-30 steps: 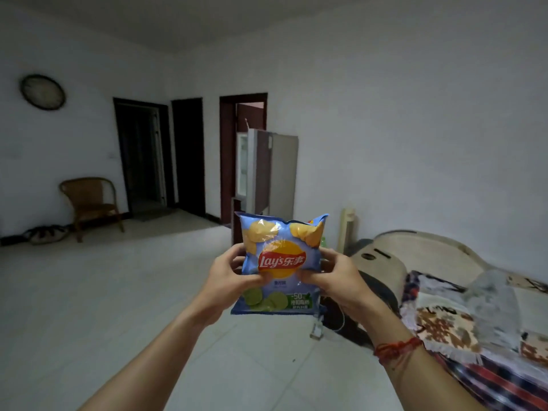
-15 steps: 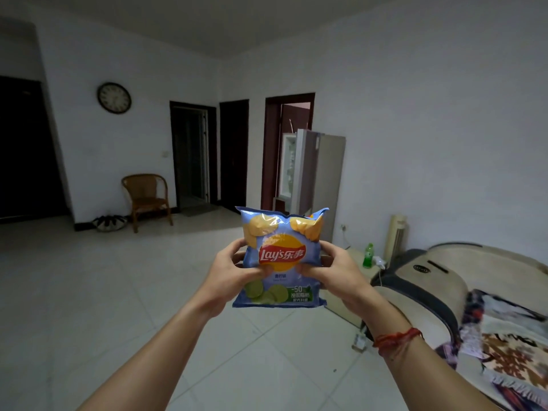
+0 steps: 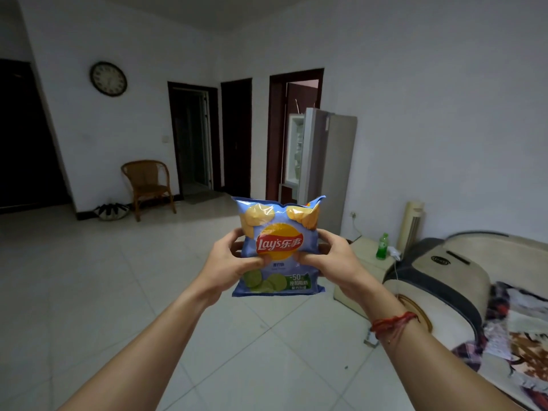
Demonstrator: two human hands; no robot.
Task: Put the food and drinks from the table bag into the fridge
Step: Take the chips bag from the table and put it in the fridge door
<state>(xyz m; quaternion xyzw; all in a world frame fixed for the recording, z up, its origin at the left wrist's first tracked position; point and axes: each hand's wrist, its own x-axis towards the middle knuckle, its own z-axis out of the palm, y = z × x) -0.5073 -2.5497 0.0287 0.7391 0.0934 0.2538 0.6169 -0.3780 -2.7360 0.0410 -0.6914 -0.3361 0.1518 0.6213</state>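
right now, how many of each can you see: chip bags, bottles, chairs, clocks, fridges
chip bag: 1
green bottle: 1
wicker chair: 1
wall clock: 1
fridge: 1
total: 5

chip bag (image 3: 278, 247): light blue, red-and-yellow round logo, yellow crisps printed at top, green slices at bottom.
fridge (image 3: 329, 161): silver-grey side, white door lining.
chair (image 3: 146, 185): brown wicker weave.
clock (image 3: 108, 78): dark rim, pale face.
bottle (image 3: 382, 247): green.
wrist string (image 3: 391, 323): red.
blanket (image 3: 527, 348): brown floral print on cream.
floor (image 3: 89, 292): pale square tiles.
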